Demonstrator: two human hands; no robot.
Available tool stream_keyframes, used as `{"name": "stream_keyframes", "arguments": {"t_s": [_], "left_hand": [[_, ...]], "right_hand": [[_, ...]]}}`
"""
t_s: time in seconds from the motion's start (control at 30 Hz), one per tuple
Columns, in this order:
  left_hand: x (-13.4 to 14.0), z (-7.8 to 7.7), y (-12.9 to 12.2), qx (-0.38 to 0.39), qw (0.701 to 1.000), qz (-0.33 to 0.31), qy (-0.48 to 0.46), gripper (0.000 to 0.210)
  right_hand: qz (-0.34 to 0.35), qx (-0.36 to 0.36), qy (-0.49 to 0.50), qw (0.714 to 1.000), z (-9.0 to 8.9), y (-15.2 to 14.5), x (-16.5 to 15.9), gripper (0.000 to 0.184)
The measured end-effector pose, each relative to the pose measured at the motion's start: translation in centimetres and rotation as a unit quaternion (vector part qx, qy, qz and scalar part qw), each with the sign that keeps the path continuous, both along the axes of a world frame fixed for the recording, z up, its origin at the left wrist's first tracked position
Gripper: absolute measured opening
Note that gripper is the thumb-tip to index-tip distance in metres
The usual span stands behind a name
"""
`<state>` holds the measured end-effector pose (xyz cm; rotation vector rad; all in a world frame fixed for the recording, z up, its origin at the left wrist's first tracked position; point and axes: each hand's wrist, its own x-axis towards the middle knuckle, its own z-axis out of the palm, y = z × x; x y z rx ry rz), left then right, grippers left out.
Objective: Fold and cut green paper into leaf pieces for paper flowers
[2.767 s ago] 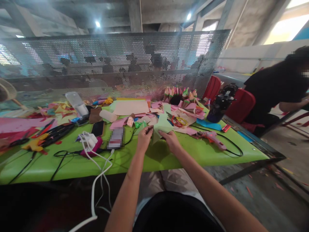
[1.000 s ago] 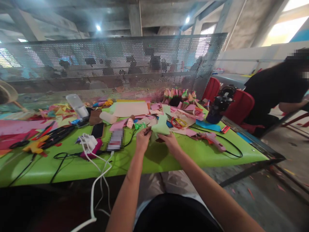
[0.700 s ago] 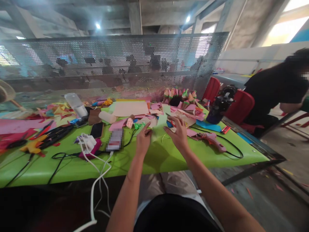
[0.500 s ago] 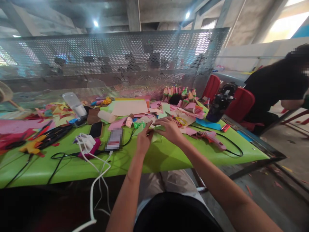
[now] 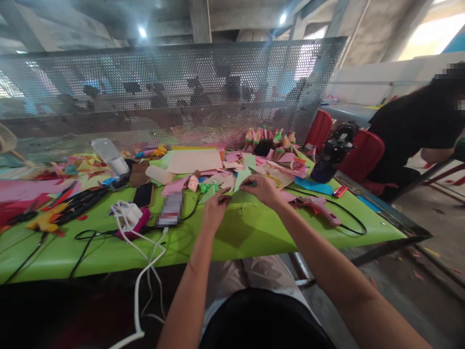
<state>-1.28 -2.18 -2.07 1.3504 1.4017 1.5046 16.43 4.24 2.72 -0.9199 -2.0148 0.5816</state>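
I hold both bare arms stretched forward. My left hand (image 5: 215, 206) pinches its fingertips; my right hand (image 5: 262, 186) curls, fingers bent.

No legible text or labels

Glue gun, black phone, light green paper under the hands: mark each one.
glue gun (image 5: 319, 206), head view, on its pink body.
black phone (image 5: 143, 195), head view, mid screen.
light green paper (image 5: 241, 196), head view, flat middle.
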Motion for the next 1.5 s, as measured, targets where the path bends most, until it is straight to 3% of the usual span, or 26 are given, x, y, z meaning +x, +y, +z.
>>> {"name": "stream_keyframes", "arguments": {"t_s": [0.17,0.4,0.6,0.77,0.93,1.23,1.5], "left_hand": [[-0.6,0.2,0.2,-0.021,0.998,-0.004,-0.057,0.035],[-0.6,2.1,-0.2,-0.053,0.996,-0.033,-0.064,0.038],[-0.2,3.0,1.0,-0.039,0.995,-0.082,-0.029,0.039],[0.0,3.5,2.3,-0.023,0.996,-0.08,-0.037,0.023],[0.2,4.1,2.8,-0.048,0.992,-0.095,-0.062,0.022],[0.0,3.1,3.9,-0.079,0.989,-0.079,-0.097,0.016],[-0.4,2.5,4.0,-0.1,0.984,-0.094,-0.113,0.018]], "right_hand": [[-0.009,-0.023,0.061,0.998,1.0,1.0,2.0,0.008],[-0.004,-0.075,0.134,0.988,1.6,1.4,3.1,0.018],[0.009,-0.145,0.183,0.972,1.6,2.3,2.9,0.025],[0.021,-0.242,0.232,0.942,1.1,3.2,2.8,0.036],[0.009,-0.271,0.252,0.929,0.2,4.0,2.7,0.039],[-0.006,-0.293,0.229,0.928,-1.7,3.7,2.5,0.038],[-0.001,-0.276,0.182,0.944,-1.9,3.4,2.6,0.03]]}}
